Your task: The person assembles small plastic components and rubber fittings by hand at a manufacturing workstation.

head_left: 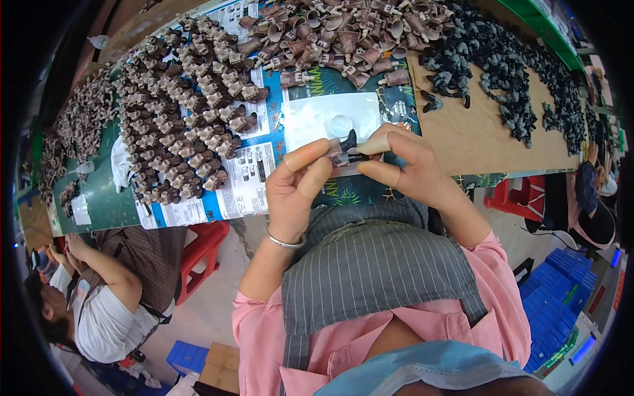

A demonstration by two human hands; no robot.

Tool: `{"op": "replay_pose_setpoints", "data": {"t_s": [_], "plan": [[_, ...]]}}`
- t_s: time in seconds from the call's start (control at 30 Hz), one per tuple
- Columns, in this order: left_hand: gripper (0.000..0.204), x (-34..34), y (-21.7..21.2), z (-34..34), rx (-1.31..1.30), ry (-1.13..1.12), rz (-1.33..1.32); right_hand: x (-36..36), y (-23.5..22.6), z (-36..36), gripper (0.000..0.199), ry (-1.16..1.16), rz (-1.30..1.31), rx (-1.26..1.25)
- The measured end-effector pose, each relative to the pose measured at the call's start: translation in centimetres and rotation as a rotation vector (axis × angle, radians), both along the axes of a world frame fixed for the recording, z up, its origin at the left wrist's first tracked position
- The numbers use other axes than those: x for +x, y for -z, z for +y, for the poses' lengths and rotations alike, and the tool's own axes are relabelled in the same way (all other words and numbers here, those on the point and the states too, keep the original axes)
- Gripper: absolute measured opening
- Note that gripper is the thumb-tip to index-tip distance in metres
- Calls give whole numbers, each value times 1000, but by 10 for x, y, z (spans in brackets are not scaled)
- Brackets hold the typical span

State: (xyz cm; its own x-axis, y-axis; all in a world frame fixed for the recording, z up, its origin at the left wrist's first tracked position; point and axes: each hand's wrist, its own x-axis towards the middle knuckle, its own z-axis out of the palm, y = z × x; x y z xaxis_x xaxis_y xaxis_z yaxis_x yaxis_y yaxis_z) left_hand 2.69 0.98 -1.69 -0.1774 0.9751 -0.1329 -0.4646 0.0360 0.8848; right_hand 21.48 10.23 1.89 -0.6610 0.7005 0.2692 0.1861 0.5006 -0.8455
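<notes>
Between my two hands, low over the table edge, is a small toy figure piece [339, 157] with grey and brown parts and black boots. My left hand [294, 181] pinches its body end between thumb and forefinger. My right hand [413, 165] is closed on one of the boots, with the other boot sticking up. Tan finger covers sit on several of my fingertips. Just beyond my hands lies a white sheet [304, 115] with a small clear round dish [340, 125]. My fingers hide part of the piece.
Rows of assembled brown figures [178, 125] cover the left. Loose brown torso parts [347, 39] are heaped at the back, and grey-black leg parts [515, 86] lie on brown cardboard [456, 142] at right. A co-worker [109, 297] sits at left near a red stool [201, 254].
</notes>
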Motion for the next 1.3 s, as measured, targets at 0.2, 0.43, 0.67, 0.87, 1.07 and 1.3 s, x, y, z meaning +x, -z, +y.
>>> {"op": "replay_pose_setpoints", "data": {"t_s": [0.2, 0.43, 0.67, 0.87, 1.07, 1.3], "plan": [[30, 6, 0, -4, 18, -100, -410, -21, 11, -20, 21, 96, 3, 163], [41, -39, -7, -21, 140, -203, 670, -40, 14, -29, 20, -32, -297, 430], [49, -54, 10, -29, 169, -92, 1138, -86, 24, -21, 23, -148, 7, 381], [46, -55, 15, -30, 204, -130, 1240, -91, 22, -21, 15, -162, -28, 421], [50, -50, 18, -29, 157, -154, 1203, -89, 22, -15, 20, -209, -147, 357], [53, -53, 20, -45, 26, -454, 651, -101, 11, 6, 12, -59, 42, -6]]}}
